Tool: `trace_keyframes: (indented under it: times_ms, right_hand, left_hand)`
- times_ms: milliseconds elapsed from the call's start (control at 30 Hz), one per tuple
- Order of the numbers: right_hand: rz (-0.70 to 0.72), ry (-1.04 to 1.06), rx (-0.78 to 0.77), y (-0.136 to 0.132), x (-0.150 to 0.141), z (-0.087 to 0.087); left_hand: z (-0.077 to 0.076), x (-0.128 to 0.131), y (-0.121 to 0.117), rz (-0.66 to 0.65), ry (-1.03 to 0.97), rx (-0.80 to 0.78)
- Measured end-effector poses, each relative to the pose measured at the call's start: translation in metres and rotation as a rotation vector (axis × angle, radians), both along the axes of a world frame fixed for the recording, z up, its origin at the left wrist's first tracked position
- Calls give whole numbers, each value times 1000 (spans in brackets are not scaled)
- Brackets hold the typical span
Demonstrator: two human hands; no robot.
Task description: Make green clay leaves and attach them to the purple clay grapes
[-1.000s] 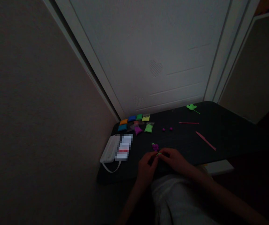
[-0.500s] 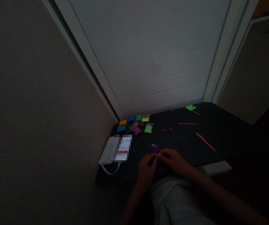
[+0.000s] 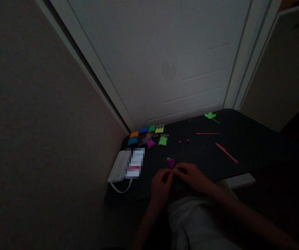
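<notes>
A thin light-green clay strand [image 3: 174, 170] is pinched between the fingertips of both hands, near the table's front edge. My left hand [image 3: 161, 182] is closed on its left end, and my right hand [image 3: 191, 176] is closed on its right end. Just beyond the fingertips lies a bunch of small purple clay balls [image 3: 170, 163], shaped like grapes, with a curved green stem [image 3: 168, 158] at its top left. Two loose purple balls [image 3: 187, 141] sit farther back on the dark table.
Several coloured clay packets [image 3: 133, 141] lie at the back left. A white case [image 3: 118, 166] with a strap and a blurred, bright phone-like screen [image 3: 135, 163] are at left. Pink modelling tools [image 3: 226, 152] and a green flower-shaped piece [image 3: 210, 115] lie at right. A white door [image 3: 139, 62] stands behind.
The whole view has shifted slightly, so the table's things appear a little higher and more to the left. Both hands keep their pinch on the green strand, with barely any movement.
</notes>
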State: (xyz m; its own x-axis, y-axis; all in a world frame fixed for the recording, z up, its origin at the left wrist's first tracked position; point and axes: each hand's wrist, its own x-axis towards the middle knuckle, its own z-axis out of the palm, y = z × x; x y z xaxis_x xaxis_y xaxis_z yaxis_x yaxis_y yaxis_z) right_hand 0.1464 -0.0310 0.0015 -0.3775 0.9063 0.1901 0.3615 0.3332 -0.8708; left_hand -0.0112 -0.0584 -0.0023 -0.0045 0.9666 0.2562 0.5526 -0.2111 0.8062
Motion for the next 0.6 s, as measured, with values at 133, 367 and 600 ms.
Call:
trace_keyframes:
  times_ms: [133, 367, 600]
  right_hand:
    - [-33, 3, 15, 0, 0, -2]
    - [-30, -1, 27, 0, -2, -2]
    - [-35, 14, 32, -1, -2, -2]
  left_hand:
    - [1, 1, 0, -10, 1, -1]
    - [2, -1, 0, -15, 3, -20]
    - [2, -2, 1, -33, -1, -55]
